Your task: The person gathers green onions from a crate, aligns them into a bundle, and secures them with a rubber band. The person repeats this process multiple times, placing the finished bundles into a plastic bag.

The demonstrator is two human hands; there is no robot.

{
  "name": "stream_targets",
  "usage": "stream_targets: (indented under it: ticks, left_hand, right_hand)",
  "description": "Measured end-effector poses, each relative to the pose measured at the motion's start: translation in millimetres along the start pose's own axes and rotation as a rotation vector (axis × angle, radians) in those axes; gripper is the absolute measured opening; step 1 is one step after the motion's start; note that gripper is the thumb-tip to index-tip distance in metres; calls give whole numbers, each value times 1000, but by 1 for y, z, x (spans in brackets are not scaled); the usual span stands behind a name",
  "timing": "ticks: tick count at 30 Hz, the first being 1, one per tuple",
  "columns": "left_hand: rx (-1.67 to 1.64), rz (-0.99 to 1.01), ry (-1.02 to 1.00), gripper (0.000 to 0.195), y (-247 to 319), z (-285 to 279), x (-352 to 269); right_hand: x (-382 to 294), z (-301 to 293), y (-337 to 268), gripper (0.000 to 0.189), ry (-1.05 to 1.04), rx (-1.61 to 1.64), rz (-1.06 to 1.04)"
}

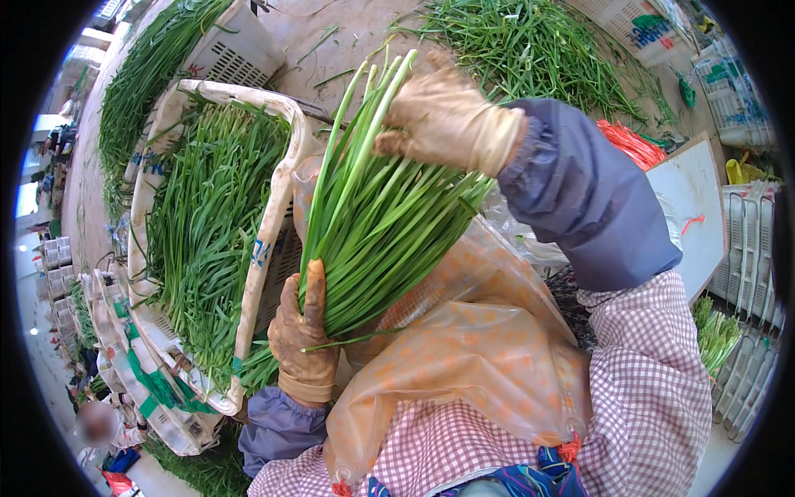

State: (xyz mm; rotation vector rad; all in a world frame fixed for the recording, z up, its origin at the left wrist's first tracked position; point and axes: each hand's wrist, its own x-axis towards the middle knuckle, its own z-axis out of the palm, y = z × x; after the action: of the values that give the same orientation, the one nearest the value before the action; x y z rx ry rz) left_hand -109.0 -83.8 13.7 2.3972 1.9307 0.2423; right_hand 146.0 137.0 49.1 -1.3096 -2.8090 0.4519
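My left hand (304, 335), in a soiled tan glove, grips a bunch of green garlic chives (379, 248) above my lap. The bunch fans out, its pale stem ends pointing up and away from me. One loose leaf sticks out beside the left thumb. At the upper stems is my right hand (435, 115), gloved as well and blurred by motion. Its thumb and fingers lie against or just over the stalks; whether they pinch any is unclear. Beneath the bunch, a translucent orange-patterned plastic apron (459, 354) covers my lap.
Close on the left stands a white plastic crate (267, 248) filled with chives (211, 236). Another crate (242, 50) with chives is beyond it. A loose heap of greens (534, 50) covers the floor ahead. Red ties (630, 146) and a white board (692, 199) lie to the right.
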Motion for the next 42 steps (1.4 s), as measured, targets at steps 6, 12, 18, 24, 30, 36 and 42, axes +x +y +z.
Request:
stream_targets:
  ticks: [6, 12, 18, 24, 30, 36, 42]
  left_hand:
    - [65, 23, -4, 80, -3, 0, -2]
    - [113, 68, -9, 75, -5, -4, 2]
    - [128, 66, -18, 74, -4, -6, 3]
    - [116, 50, -14, 74, -5, -6, 1]
    - [103, 57, 22, 73, -8, 0, 0]
    - [105, 121, -32, 76, -7, -5, 11]
    - [-42, 121, 44, 79, -9, -1, 11]
  right_hand:
    - [2, 59, 21, 18, 533, 502, -201]
    - [-13, 45, 95, 18, 888, 606, 232]
    - [-1, -5, 77, 40, 380, 637, 35]
    - [21, 22, 86, 27, 587, 720, -131]
    - [-28, -48, 194, 11, 962, -42, 411]
    - [6, -10, 58, 27, 265, 81, -79]
    - [38, 3, 42, 25, 28, 336, -153]
